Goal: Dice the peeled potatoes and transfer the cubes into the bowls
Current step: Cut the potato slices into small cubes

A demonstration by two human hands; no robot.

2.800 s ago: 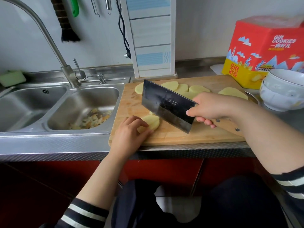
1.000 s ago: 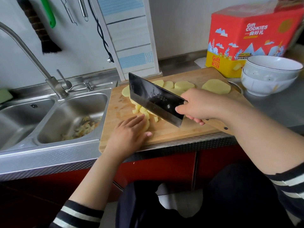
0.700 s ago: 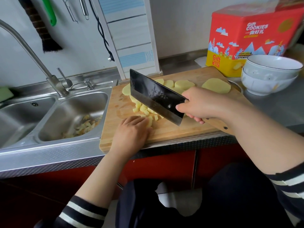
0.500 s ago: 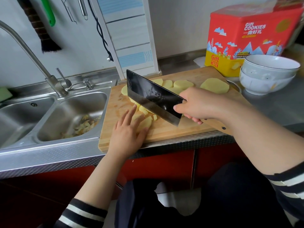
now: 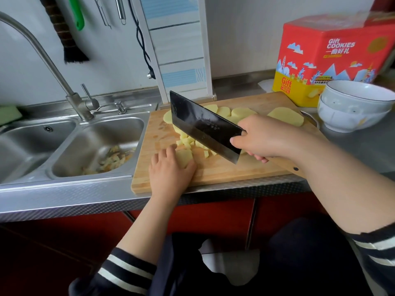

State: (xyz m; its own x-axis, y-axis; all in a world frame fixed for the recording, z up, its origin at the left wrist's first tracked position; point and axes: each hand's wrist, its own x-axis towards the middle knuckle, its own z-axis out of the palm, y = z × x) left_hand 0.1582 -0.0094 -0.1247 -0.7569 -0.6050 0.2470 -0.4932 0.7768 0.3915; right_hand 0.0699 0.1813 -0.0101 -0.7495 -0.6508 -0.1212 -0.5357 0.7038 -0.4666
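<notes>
Our left hand [image 5: 171, 167], splayed flat a moment ago, now curls onto the potato slice [image 5: 184, 157]. Right hand [image 5: 259, 137] grips the cleaver [image 5: 203, 126], raised at 2 o'clock; dicing resumes.

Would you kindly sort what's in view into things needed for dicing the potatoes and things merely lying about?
Job:
cleaver gripped by right hand
potato piece under left hand
cubes
slices
cutting board
bowls

Lying about:
cookie box
brush
peelings in sink

head-worn view, angled down, near counter [image 5: 64, 201]
</notes>
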